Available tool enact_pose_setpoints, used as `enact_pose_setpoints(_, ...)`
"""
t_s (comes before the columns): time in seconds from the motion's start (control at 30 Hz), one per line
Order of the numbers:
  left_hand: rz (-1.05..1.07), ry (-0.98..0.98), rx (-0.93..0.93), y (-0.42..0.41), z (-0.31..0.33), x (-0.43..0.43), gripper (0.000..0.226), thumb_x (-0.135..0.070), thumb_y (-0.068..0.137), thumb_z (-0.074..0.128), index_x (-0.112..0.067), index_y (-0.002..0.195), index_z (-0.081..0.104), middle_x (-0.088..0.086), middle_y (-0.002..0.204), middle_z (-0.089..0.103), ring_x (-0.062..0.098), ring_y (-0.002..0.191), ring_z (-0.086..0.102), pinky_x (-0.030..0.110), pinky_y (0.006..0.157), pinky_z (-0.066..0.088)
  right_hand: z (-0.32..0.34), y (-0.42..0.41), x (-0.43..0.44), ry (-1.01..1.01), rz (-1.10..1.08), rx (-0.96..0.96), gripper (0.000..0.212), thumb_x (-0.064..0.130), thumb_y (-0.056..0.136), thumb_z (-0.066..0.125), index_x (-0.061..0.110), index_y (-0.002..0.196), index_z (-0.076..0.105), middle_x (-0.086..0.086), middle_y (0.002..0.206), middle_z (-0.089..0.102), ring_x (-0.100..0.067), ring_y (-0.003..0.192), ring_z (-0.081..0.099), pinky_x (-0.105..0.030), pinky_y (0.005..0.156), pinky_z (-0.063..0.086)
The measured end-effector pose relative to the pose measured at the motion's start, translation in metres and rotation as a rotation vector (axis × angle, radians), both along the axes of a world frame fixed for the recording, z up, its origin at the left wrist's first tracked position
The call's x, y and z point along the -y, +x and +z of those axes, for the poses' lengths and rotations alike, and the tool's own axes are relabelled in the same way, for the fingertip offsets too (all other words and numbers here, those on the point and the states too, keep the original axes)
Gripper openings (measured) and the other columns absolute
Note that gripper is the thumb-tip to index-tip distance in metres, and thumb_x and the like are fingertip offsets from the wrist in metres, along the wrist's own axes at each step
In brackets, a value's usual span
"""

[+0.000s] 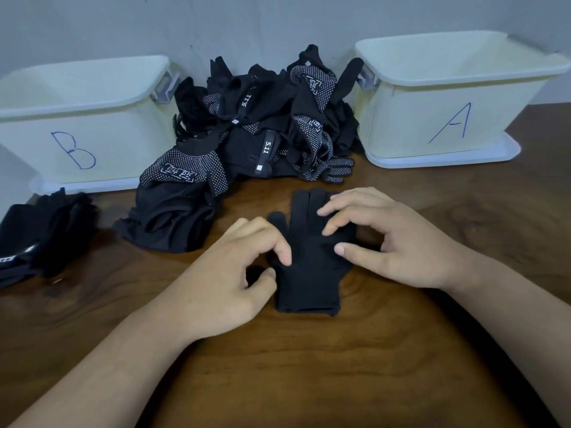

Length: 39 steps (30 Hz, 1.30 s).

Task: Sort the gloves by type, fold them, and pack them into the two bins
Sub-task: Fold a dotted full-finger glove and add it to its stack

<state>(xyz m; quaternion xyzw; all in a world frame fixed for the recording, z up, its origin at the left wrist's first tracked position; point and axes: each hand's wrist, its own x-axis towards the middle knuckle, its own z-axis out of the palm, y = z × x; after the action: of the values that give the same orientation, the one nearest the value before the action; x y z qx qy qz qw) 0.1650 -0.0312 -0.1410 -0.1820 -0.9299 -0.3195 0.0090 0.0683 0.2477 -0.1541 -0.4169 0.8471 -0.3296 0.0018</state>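
Left hand [228, 282] and right hand [401, 245] rest loose fingers [346, 202] on glove [309, 282] pointing away.

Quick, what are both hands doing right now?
Left hand: finger and thumb at the edge of the black glove; pinching or not, cannot tell.
Right hand: open, fingertips resting on the glove.

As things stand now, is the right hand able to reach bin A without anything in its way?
Probably yes. The right hand rests on the plain glove, and only bare table lies between it and bin A. The glove pile sits left of that path.
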Motion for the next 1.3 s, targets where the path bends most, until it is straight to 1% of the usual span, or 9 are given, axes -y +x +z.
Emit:
enact_pose_setpoints(0.13, -0.186, -0.057, -0.071, -0.001, 0.001, 0.003, 0.017, -0.032, 0.092, 0.076, -0.034, 0.102, 0.063, -0.016, 0.109, 0.058, 0.019, 0.107, 0.053, 0.032, 0.088, 0.046, -0.005, -0.002, 0.003, 0.032, 0.038, 0.007, 0.018, 0.021, 0.095, 0.068, 0.032, 0.109, 0.074, 0.020, 0.136, 0.062, -0.017, 0.136, 0.052, -0.057, 0.084, 0.059)
enact_pose_setpoints(0.27, -0.249, -0.190, -0.135, -0.001, -0.001, 0.004, 0.032, -0.060, 0.084, 0.079, -0.038, 0.100, 0.062, -0.023, 0.109, 0.052, 0.010, 0.108, 0.049, 0.021, 0.096, 0.035, -0.008, -0.005, 0.003, 0.041, 0.070, -0.016, 0.022, 0.014, 0.093, 0.068, 0.031, 0.105, 0.074, 0.020, 0.135, 0.063, -0.018, 0.134, 0.053, -0.057, 0.083, 0.058)
enact_pose_setpoints(0.47, -0.240, -0.216, -0.209, -0.002, -0.001, -0.001, 0.012, -0.045, 0.092, 0.072, -0.035, 0.092, 0.064, -0.021, 0.101, 0.058, 0.007, 0.103, 0.054, 0.024, 0.097, 0.039, 0.005, 0.000, 0.003, 0.073, 0.128, -0.052, 0.028, 0.008, 0.091, 0.068, 0.029, 0.106, 0.078, 0.018, 0.128, 0.065, -0.017, 0.125, 0.056, -0.044, 0.096, 0.051)
enact_pose_setpoints(0.57, -0.196, -0.193, -0.241, -0.002, -0.002, -0.005, 0.011, -0.040, 0.093, 0.068, -0.032, 0.089, 0.062, -0.018, 0.095, 0.059, 0.011, 0.096, 0.057, 0.028, 0.093, 0.042, 0.017, 0.006, 0.002, 0.179, 0.229, 0.055, 0.043, 0.026, 0.095, 0.072, 0.031, 0.137, 0.066, 0.017, 0.142, 0.057, -0.016, 0.135, 0.053, -0.038, 0.115, 0.039)
enact_pose_setpoints(0.63, -0.151, -0.165, -0.228, -0.002, -0.001, -0.006, 0.012, -0.041, 0.094, 0.067, -0.033, 0.088, 0.059, -0.017, 0.094, 0.058, 0.011, 0.092, 0.055, 0.029, 0.089, 0.042, 0.022, 0.009, 0.003, 0.277, 0.255, 0.046, 0.060, 0.047, 0.094, 0.075, 0.034, 0.149, 0.056, 0.021, 0.148, 0.050, -0.015, 0.140, 0.048, -0.036, 0.116, 0.039)
enact_pose_setpoints(0.73, -0.182, -0.185, -0.193, 0.000, -0.001, -0.004, 0.013, -0.047, 0.094, 0.066, -0.036, 0.094, 0.059, -0.020, 0.099, 0.057, 0.010, 0.096, 0.054, 0.030, 0.088, 0.043, 0.021, 0.014, 0.007, 0.384, 0.243, -0.107, 0.069, 0.067, 0.085, 0.075, 0.040, 0.145, 0.055, 0.027, 0.147, 0.043, -0.006, 0.138, 0.043, -0.031, 0.112, 0.041)
enact_pose_setpoints(0.93, -0.259, -0.211, -0.100, -0.001, 0.001, 0.003, 0.024, -0.055, 0.088, 0.073, -0.041, 0.101, 0.060, -0.024, 0.109, 0.053, 0.010, 0.107, 0.052, 0.031, 0.093, 0.045, 0.023, 0.017, 0.008, 0.356, 0.248, -0.119, 0.055, 0.071, 0.080, 0.079, 0.045, 0.123, 0.057, 0.029, 0.147, 0.044, -0.002, 0.139, 0.039, -0.027, 0.111, 0.040)
enact_pose_setpoints(1.07, -0.243, -0.227, -0.160, -0.002, 0.002, 0.001, 0.012, -0.045, 0.090, 0.071, -0.038, 0.095, 0.064, -0.023, 0.105, 0.057, 0.009, 0.104, 0.055, 0.033, 0.090, 0.049, 0.021, 0.022, 0.012, 0.372, 0.230, -0.157, 0.051, 0.077, 0.079, 0.074, 0.044, 0.114, 0.058, 0.027, 0.147, 0.044, -0.003, 0.136, 0.040, -0.031, 0.106, 0.045)
enact_pose_setpoints(1.3, -0.134, -0.081, -0.164, 0.002, 0.000, -0.010, 0.013, -0.031, 0.086, 0.072, -0.031, 0.085, 0.059, -0.015, 0.094, 0.060, 0.017, 0.089, 0.059, 0.037, 0.081, 0.051, 0.020, 0.023, 0.016, 0.364, 0.194, -0.144, 0.062, 0.075, 0.082, 0.073, 0.039, 0.129, 0.056, 0.023, 0.149, 0.046, -0.002, 0.140, 0.040, -0.030, 0.111, 0.043)
